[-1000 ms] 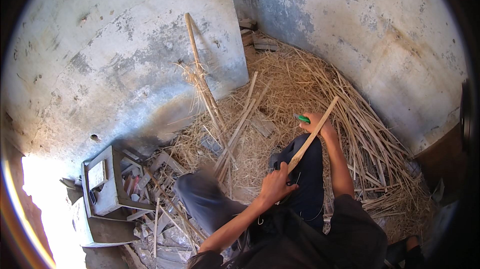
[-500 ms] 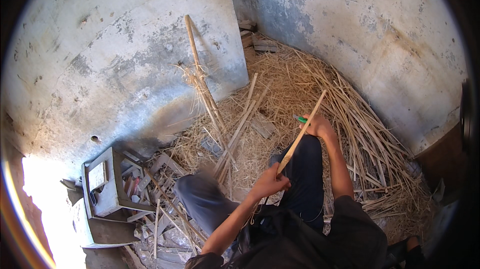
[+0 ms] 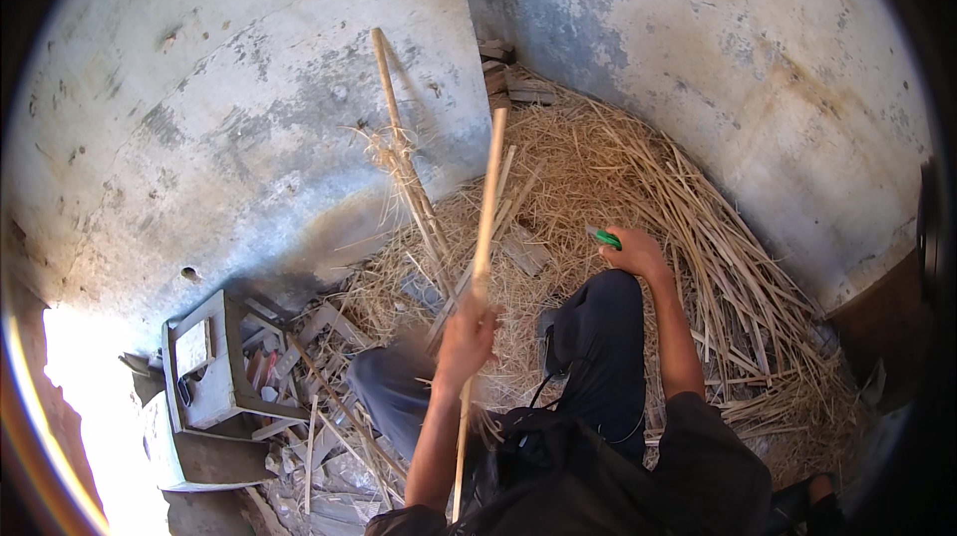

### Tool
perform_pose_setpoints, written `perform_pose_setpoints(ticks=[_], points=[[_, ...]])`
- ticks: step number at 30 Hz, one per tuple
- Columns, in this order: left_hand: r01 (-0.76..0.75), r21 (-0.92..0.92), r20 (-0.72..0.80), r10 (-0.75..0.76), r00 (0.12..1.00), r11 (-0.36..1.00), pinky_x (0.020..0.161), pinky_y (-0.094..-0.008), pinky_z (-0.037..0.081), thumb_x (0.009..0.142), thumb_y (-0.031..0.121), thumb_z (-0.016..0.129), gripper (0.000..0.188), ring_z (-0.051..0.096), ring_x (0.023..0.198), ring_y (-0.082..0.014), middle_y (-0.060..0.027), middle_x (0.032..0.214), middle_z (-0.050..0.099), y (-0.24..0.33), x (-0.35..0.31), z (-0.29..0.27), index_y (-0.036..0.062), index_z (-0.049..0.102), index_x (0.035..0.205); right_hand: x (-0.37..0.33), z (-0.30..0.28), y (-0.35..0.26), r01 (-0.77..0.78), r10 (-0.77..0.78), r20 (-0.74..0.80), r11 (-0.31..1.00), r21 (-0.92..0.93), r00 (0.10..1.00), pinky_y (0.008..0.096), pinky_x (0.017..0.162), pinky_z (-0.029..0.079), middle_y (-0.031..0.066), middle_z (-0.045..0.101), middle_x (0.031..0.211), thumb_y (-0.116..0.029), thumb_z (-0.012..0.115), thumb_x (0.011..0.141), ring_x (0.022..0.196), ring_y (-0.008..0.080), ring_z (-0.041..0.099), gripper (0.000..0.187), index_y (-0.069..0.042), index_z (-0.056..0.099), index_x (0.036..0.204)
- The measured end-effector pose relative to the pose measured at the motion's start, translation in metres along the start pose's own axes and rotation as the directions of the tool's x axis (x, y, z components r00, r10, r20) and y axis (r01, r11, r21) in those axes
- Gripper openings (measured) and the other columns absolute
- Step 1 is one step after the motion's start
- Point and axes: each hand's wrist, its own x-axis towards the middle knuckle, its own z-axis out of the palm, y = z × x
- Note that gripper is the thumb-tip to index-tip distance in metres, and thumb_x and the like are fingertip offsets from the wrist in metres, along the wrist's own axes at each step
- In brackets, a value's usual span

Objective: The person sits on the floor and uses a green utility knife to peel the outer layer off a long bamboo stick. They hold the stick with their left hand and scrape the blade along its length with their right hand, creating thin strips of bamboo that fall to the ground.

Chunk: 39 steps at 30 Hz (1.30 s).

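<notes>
My left hand (image 3: 465, 345), partly blurred, is closed round a long pale bamboo strip (image 3: 490, 192). The strip stands nearly upright in front of me, its top against the straw and its lower end beside my left forearm. My right hand (image 3: 638, 253) rests over my right knee, its fingers wrapped round a small green-handled knife (image 3: 606, 238). A short tip of the knife points left, apart from the strip. Between my legs lie loose shavings (image 3: 518, 347).
Straw-like shavings (image 3: 578, 157) cover the floor ahead. Several long strips (image 3: 738, 267) are heaped along the right wall. A stick (image 3: 385, 77) leans on the left wall with fibres around it. A worn box-like frame (image 3: 224, 376) stands at left among scraps.
My left hand has swung left and slightly up with the bamboo strip, taking it away from the knife and turning it more upright. My right hand has stayed nearly still over the knee.
</notes>
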Motion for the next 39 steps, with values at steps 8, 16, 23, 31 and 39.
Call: perform_pose_setpoints(ticks=[8,16,23,31,39], points=[[-0.011,0.137,-0.182,0.036,0.983,0.991,0.06,-0.0457,0.052,0.118,0.038,0.055,0.039,0.072,0.065,-0.0316,-0.0172,0.073,0.069,0.013,-0.01,-0.033,0.0006,0.055,0.108,-0.031,-0.029,-0.062,0.237,-0.181,-0.247,0.947,0.218,0.952,0.0429,0.078,0.056,0.0138,0.077,0.097,-0.045,0.069,0.108,0.085,0.0278,0.075,0.053,-0.008,0.069,0.147],[0.127,-0.482,0.195,-0.035,0.98,0.867,0.049,-0.0251,0.036,0.12,0.037,0.047,0.029,0.042,0.051,-0.0103,-0.0057,0.08,0.059,0.058,-0.043,-0.039,0.0085,0.051,0.126,-0.079,-0.046,-0.174,0.415,-0.354,-0.279,0.406,0.814,0.893,0.0264,0.071,0.042,-0.004,0.057,0.089,-0.029,0.071,0.11,0.078,0.0053,0.052,0.041,-0.008,0.068,0.145],[0.103,-0.571,0.335,0.116,0.935,0.814,0.053,-0.0264,0.045,0.12,0.043,0.049,0.041,0.055,0.058,-0.0119,-0.0073,0.086,0.062,0.051,-0.052,-0.038,0.0057,0.053,0.137,-0.092,-0.041,-0.215,0.266,-0.481,-0.142,0.201,0.943,0.865,0.0286,0.082,0.057,0.0023,0.073,0.101,-0.022,0.072,0.111,0.09,0.0078,0.067,0.041,0.005,0.069,0.141],[-0.068,-0.109,0.13,0.082,0.988,0.992,0.092,-0.0311,0.056,0.114,0.024,0.068,0.034,0.074,0.102,-0.0174,-0.0093,0.108,0.076,0.061,-0.068,-0.052,-0.0024,0.066,0.134,-0.094,-0.037,-0.213,0.31,-0.481,-0.159,0.252,0.917,0.862,0.0237,0.067,0.047,-0.0001,0.077,0.092,-0.023,0.081,0.103,0.076,0.0021,0.062,0.028,0.0,0.078,0.119],[-0.261,0.436,-0.176,0.365,0.914,0.861,0.108,-0.0468,0.053,0.091,0.017,0.089,0.072,0.067,0.13,-0.0371,-0.0242,0.144,0.065,0.118,-0.145,-0.07,-0.0057,0.055,0.151,-0.096,-0.026,-0.211,0.437,-0.336,-0.329,0.327,0.838,0.883,0.0239,0.058,0.037,-0.002,0.076,0.084,-0.024,0.085,0.099,0.065,-0.0005,0.049,0.023,-0.004,0.076,0.106]])
